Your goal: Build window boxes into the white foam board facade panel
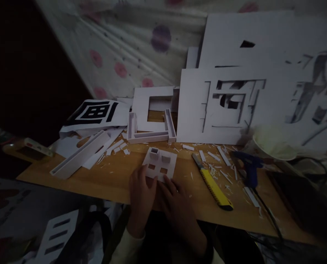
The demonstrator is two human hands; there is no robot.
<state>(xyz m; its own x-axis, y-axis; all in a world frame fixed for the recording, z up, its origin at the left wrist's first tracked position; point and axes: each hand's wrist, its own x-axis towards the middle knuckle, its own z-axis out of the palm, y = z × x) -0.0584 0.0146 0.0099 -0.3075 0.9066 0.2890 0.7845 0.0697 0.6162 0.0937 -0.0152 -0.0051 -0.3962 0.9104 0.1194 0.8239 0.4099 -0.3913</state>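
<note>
On the wooden table in front of me lies a small white board piece (173, 163) with square openings. Two little raised tabs stand on its far half, and two cut holes show in its near half. My left hand (141, 192) is at its near left corner, thumb and fingers closed about the edge. Along the near edge rest the fingertips of my right hand (178, 201), fingers stretched out and slightly apart. A yellow utility knife (215, 189) lies to the right of my right hand. The picture is dim, and the fingertips' exact contact is hard to see.
A blue glue gun (249, 167) with a cord stands at right, near a pale bowl (273, 145) and a dark flat object (303, 205). White scraps litter the table (108, 187). Cut-out white boards (192, 106), a U-shaped frame (151, 136) and a printed character sheet (97, 112) are behind.
</note>
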